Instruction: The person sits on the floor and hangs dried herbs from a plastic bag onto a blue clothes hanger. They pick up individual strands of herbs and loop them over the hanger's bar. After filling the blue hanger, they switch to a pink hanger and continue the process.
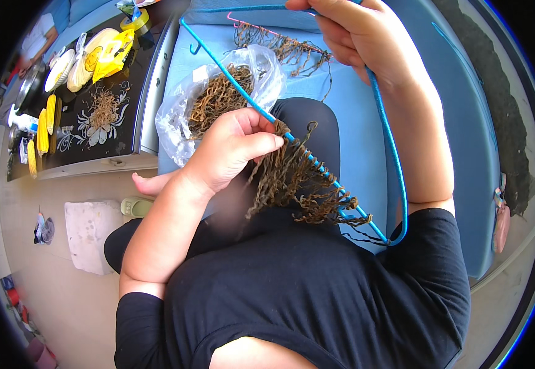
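Note:
Above my lap I hold a blue clothes hanger [386,135] tilted, its long bar slanting down to the right. My right hand [356,31] is closed round its upper part at the top of the view. Brown, twisted, dried-looking strips [286,175] hang in a row along the lower half of the bar. My left hand [233,144] pinches a strip against the bar at the upper end of this row, thumb on top. Just beyond it, a clear plastic bag [178,123] stands open on the blue seat with a heap of loose brown strips [218,101] inside.
A pink hanger [261,29] draped with similar strips lies on the seat [353,117]. To the left, a black table [70,138] carries corn cobs [50,114], a yellow bag [114,55] and a small pile of dry bits [104,109]. Another person [40,37] is at the far left.

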The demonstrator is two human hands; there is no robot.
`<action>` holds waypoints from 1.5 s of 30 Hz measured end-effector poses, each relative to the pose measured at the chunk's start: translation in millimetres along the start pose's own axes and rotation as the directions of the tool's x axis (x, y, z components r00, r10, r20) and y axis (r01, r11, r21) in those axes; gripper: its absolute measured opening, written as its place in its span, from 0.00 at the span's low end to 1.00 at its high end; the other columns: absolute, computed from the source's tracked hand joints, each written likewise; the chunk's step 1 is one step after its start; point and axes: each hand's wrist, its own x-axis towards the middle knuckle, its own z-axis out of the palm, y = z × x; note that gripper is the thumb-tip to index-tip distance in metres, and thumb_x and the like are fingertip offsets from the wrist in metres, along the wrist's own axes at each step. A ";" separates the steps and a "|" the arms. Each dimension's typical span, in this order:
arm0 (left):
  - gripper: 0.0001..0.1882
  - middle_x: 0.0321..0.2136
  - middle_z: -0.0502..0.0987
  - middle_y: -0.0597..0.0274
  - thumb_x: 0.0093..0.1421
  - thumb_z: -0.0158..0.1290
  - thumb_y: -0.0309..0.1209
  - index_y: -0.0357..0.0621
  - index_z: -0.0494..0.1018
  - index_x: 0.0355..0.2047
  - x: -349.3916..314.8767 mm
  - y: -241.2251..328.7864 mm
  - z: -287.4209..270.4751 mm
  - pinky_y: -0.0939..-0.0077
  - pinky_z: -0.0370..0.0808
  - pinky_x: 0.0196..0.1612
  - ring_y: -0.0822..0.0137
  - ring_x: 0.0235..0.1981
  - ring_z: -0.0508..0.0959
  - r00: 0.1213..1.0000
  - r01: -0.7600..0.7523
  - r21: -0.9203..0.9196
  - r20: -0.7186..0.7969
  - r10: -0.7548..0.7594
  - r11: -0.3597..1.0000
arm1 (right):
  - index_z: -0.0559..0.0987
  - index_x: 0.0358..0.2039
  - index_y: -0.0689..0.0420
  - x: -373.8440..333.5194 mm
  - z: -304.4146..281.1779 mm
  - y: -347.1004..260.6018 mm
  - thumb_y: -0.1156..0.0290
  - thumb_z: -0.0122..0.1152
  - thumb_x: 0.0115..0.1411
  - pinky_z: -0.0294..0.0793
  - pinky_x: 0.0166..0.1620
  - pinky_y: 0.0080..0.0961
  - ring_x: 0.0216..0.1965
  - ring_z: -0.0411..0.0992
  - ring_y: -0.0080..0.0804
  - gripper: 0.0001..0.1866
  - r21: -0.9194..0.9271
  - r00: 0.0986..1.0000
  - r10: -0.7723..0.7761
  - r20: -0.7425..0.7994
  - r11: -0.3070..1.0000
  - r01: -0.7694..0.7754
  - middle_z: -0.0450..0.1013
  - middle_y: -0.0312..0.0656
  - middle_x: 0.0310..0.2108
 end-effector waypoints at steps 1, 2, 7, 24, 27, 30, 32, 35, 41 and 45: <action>0.07 0.22 0.72 0.71 0.50 0.53 0.27 0.39 0.72 0.29 -0.4 -0.1 -3.0 0.88 0.63 0.26 0.82 0.22 0.67 0.999 0.027 0.020 0.024 -0.027 0.999 | 0.73 0.33 0.65 -1.6 3.4 -2.7 0.67 0.46 0.60 0.47 0.14 0.13 0.11 0.50 0.14 0.12 -0.035 0.999 0.029 -0.021 0.999 -0.030 0.55 0.27 0.11; 0.07 0.22 0.72 0.71 0.50 0.53 0.28 0.39 0.72 0.30 -0.7 -0.1 -4.9 0.88 0.63 0.25 0.82 0.21 0.67 0.997 0.054 0.041 0.047 -0.055 0.998 | 0.73 0.33 0.65 -4.5 9.4 -9.0 0.67 0.47 0.59 0.47 0.14 0.13 0.11 0.50 0.14 0.12 -0.069 0.997 0.057 -0.044 0.996 -0.060 0.55 0.27 0.11; 0.07 0.24 0.74 0.66 0.52 0.52 0.25 0.38 0.71 0.32 1.6 -0.8 -9.0 0.85 0.66 0.25 0.78 0.22 0.70 0.990 0.133 -0.152 0.074 -0.123 0.979 | 0.72 0.32 0.64 -2.4 3.8 -3.7 0.67 0.46 0.59 0.47 0.14 0.14 0.11 0.50 0.14 0.12 -0.018 0.998 0.045 -0.044 0.999 -0.046 0.55 0.27 0.11; 0.10 0.26 0.74 0.67 0.48 0.58 0.23 0.36 0.71 0.31 9.0 -19.4 4.5 0.86 0.68 0.32 0.80 0.27 0.70 0.956 -0.166 0.218 -0.204 0.211 0.962 | 0.73 0.32 0.63 8.9 1.4 6.7 0.68 0.46 0.60 0.46 0.15 0.14 0.11 0.48 0.14 0.11 0.039 0.997 0.053 -0.057 0.998 -0.050 0.53 0.26 0.11; 0.09 0.27 0.75 0.67 0.50 0.57 0.22 0.35 0.72 0.32 8.7 -14.8 3.6 0.86 0.68 0.34 0.80 0.28 0.71 0.973 -0.089 0.296 -0.180 0.147 0.951 | 0.73 0.32 0.63 9.8 0.6 8.7 0.68 0.46 0.60 0.46 0.15 0.14 0.11 0.48 0.14 0.11 0.045 0.996 0.063 -0.060 0.997 -0.061 0.53 0.25 0.11; 0.09 0.30 0.75 0.66 0.52 0.55 0.21 0.35 0.71 0.35 10.0 -15.2 1.4 0.86 0.68 0.38 0.79 0.32 0.72 0.978 -0.079 0.291 -0.163 0.130 0.953 | 0.72 0.32 0.63 11.1 1.1 8.7 0.68 0.46 0.60 0.46 0.15 0.14 0.11 0.48 0.14 0.11 0.033 0.996 0.051 -0.076 0.998 -0.048 0.53 0.26 0.11; 0.09 0.30 0.75 0.66 0.52 0.54 0.21 0.36 0.71 0.35 9.8 -18.0 1.5 0.86 0.68 0.38 0.79 0.32 0.72 0.970 -0.132 0.206 -0.173 0.168 0.970 | 0.72 0.33 0.63 11.3 2.1 8.0 0.68 0.45 0.60 0.47 0.15 0.14 0.11 0.48 0.14 0.11 0.029 0.996 0.039 -0.081 0.999 -0.037 0.53 0.26 0.11; 0.08 0.29 0.73 0.69 0.53 0.54 0.22 0.38 0.71 0.34 9.7 -19.6 -1.3 0.87 0.67 0.37 0.80 0.31 0.70 0.972 -0.114 0.282 -0.167 0.166 0.952 | 0.72 0.33 0.63 12.2 3.1 7.7 0.68 0.45 0.60 0.47 0.15 0.14 0.11 0.48 0.14 0.11 0.039 0.998 0.028 -0.058 0.999 -0.026 0.52 0.26 0.11; 0.06 0.26 0.69 0.73 0.58 0.48 0.29 0.42 0.67 0.36 2.6 4.5 -1.8 0.87 0.64 0.33 0.81 0.28 0.67 0.991 -0.135 0.292 0.017 0.136 0.947 | 0.73 0.33 0.64 14.4 -1.6 9.4 0.68 0.46 0.60 0.48 0.16 0.14 0.12 0.50 0.14 0.12 -0.028 0.999 0.031 -0.011 0.999 -0.031 0.54 0.26 0.11; 0.06 0.24 0.69 0.70 0.60 0.45 0.30 0.42 0.66 0.35 -0.8 9.1 -3.9 0.87 0.65 0.30 0.80 0.26 0.67 0.994 -0.109 0.356 0.028 0.106 0.928 | 0.75 0.32 0.63 6.8 16.8 -2.1 0.67 0.47 0.59 0.50 0.16 0.14 0.13 0.53 0.14 0.13 -0.261 0.998 0.027 -0.065 0.964 -0.043 0.57 0.27 0.12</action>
